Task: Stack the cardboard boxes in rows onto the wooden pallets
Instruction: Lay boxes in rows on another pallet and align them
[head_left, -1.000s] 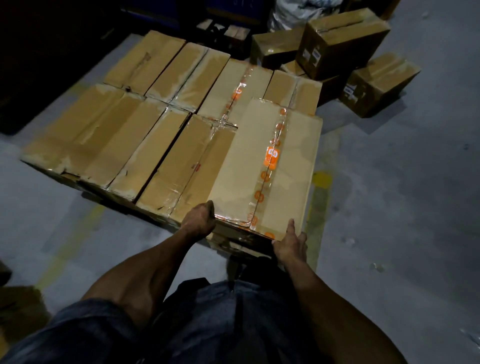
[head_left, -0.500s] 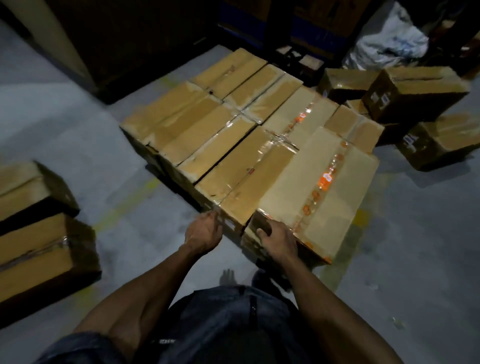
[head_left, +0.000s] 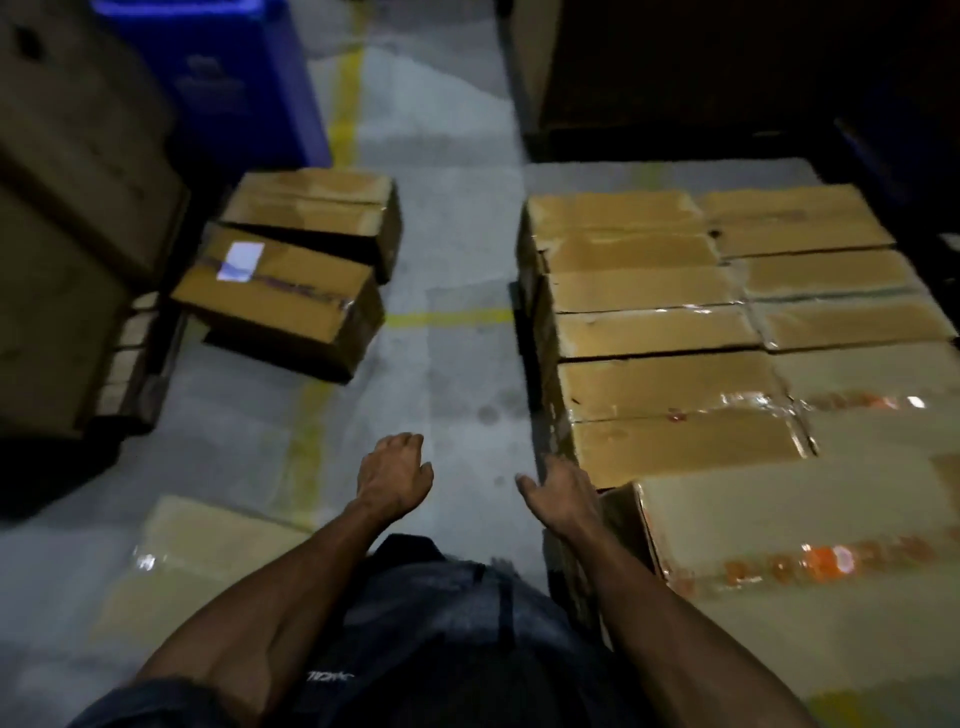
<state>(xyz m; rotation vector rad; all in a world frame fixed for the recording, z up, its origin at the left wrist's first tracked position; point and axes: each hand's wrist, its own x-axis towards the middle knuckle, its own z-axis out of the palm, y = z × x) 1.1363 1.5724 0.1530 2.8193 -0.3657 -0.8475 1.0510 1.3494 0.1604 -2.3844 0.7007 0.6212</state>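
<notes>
Both hands free: left hand (head_left: 396, 475) loosely curled over bare floor (head_left: 457, 364), right hand (head_left: 563, 493) relaxed beside stacked boxes (head_left: 675, 332). Two loose boxes (head_left: 280, 296) lying far left.

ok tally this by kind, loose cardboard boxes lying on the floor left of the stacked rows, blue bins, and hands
loose cardboard boxes: 3
blue bin: 1
hands: 2, left hand and right hand, neither holding anything
total: 6
</notes>
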